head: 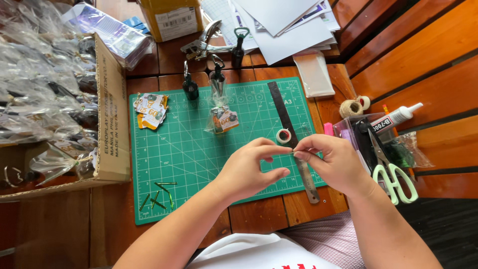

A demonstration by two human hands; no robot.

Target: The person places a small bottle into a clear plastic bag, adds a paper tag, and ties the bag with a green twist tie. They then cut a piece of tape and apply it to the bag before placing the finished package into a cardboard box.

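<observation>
I see both hands meeting over the mat's lower right. My left hand point(249, 167) has thumb and forefinger pinched narrow toward the right fingertips; the right hand point(331, 162) pinches back. Whatever sits between them is too small or clear to make out, so I cannot tell what is gripped. A tape roll point(284, 135) lies just beyond the fingertips, at 12 o'clock from the pinch, touching the ruler point(291, 134), which runs from mat top down past the right hand.

Green cutting mat point(184, 149) under everything. At 10 o'clock from the hands, a small cellophane-wrapped packet point(222, 117); farther at 10, a pile of printed tags point(150, 110). Two dark little bottles point(190, 87) stand at the mat's top edge. Green twist ties point(158, 195) lie at 8 o'clock, near the mat corner.

At 3 o'clock, scissors point(391, 172) with pale green handles rest on a clear tray; a glue tube point(396, 118) lies at 2, twine point(350, 108) beside it. A cardboard box point(112, 109) full of wrapped packets sits at 9. Papers point(286, 25) and a hole punch point(201, 45) are at 12, far side of the table.
</observation>
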